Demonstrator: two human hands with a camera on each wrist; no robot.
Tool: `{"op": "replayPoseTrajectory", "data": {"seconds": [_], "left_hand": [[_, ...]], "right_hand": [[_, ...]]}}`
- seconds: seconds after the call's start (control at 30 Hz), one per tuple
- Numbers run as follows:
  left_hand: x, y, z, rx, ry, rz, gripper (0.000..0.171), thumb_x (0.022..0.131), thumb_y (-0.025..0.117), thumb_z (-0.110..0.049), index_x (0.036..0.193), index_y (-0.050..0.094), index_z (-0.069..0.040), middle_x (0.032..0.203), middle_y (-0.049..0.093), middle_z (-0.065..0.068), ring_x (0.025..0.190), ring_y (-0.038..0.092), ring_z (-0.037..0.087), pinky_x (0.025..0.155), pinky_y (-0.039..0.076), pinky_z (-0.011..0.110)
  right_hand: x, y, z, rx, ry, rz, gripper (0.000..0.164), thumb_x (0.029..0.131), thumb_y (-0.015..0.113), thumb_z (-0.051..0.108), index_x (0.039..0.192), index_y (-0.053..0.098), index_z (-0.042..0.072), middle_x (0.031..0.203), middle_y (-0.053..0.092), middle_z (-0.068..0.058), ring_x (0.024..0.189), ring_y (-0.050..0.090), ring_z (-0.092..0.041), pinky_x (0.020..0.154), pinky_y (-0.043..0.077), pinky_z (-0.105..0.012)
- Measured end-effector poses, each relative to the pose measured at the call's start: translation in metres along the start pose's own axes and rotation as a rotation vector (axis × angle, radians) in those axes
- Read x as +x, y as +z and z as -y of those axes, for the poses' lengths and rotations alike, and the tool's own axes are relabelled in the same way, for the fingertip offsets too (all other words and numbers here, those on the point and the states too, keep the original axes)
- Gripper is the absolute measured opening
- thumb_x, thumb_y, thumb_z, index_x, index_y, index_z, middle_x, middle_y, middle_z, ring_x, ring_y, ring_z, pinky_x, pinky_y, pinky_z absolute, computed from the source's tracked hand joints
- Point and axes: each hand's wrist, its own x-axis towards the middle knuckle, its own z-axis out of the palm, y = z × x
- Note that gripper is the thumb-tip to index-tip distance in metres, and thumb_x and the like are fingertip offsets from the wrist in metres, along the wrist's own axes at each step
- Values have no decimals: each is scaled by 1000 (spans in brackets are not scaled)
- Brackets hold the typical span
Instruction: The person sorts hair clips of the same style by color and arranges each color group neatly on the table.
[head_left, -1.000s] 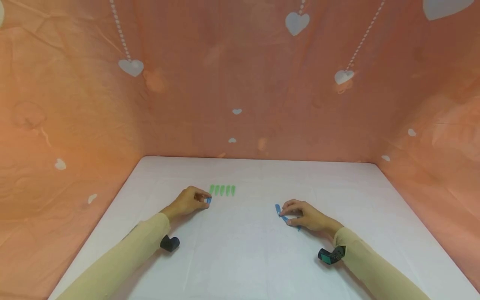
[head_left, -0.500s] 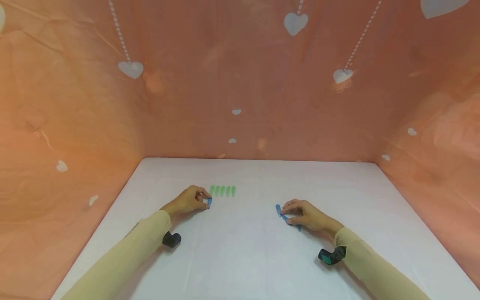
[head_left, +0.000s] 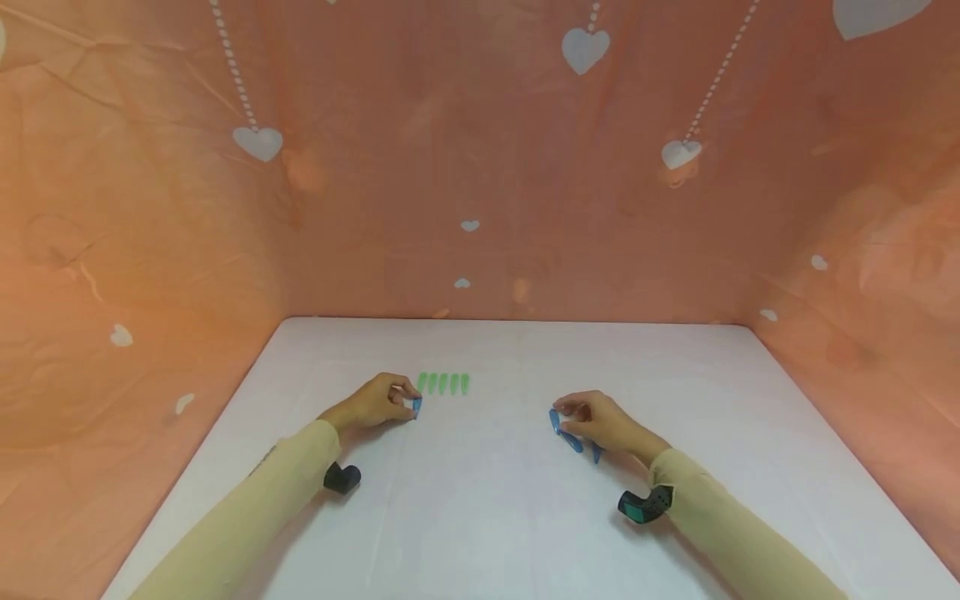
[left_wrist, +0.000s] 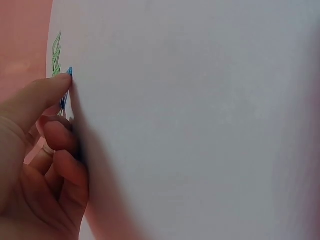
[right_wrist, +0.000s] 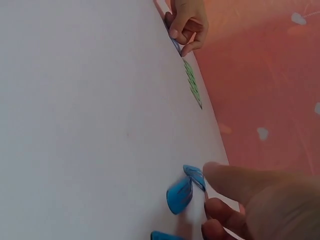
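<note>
A peach backdrop [head_left: 420, 150] with pale hearts encloses a white table [head_left: 480, 517]. In the head view, the left hand [head_left: 372, 402] pinches a small blue piece [head_left: 417, 406] just beside the green pieces [head_left: 443, 383]; the right hand [head_left: 602, 421] has shifted inward, baring more of three blue pieces [head_left: 572, 442]. In the left wrist view, a fingertip [left_wrist: 62, 79] meets the pinched piece. In the right wrist view, the right hand's bent digits reach the farthest blue piece [right_wrist: 195, 175]; whether they grip it, I cannot tell.

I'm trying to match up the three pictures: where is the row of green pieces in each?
Head: green pieces just left of centre, below mid-height.
Left wrist: green pieces at upper left.
Right wrist: green pieces in the upper half, right of centre.
Shared landmark: the left hand, close by in every view.
</note>
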Motion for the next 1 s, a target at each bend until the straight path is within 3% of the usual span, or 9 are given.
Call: {"op": "replayPoseTrajectory", "data": {"seconds": [0.3,0.5,0.73,1.0], "left_hand": [[0,1,3,-26,12,12,32,89,72,-4,118,64,8,62,46,-6,59,39,7,60,36,20],[-1,0,1,-31,-1,16,32,90,72,-4,119,64,8,61,44,-6,59,39,8,62,36,21],[-1,0,0,-64,-15,13,32,90,72,-4,118,64,7,63,44,-6,61,40,8,62,37,20],[-1,0,4,-89,-5,11,33,89,72,-3,118,63,8,65,47,-5,62,42,9,60,37,20]], "right_hand": [[2,5,3,-51,33,-33,33,91,74,13,121,70,1,115,70,-15,91,52,-17,77,43,-24],[1,9,5,-89,16,-71,29,89,76,11,116,72,1,103,68,-9,83,47,-15,70,39,-23],[4,13,11,-115,-25,-79,24,89,73,4,112,71,-2,86,66,-3,74,51,-11,65,42,-21],[6,19,19,-138,-8,-83,25,88,70,1,112,71,0,87,66,-4,76,53,-12,67,44,-24]]}}
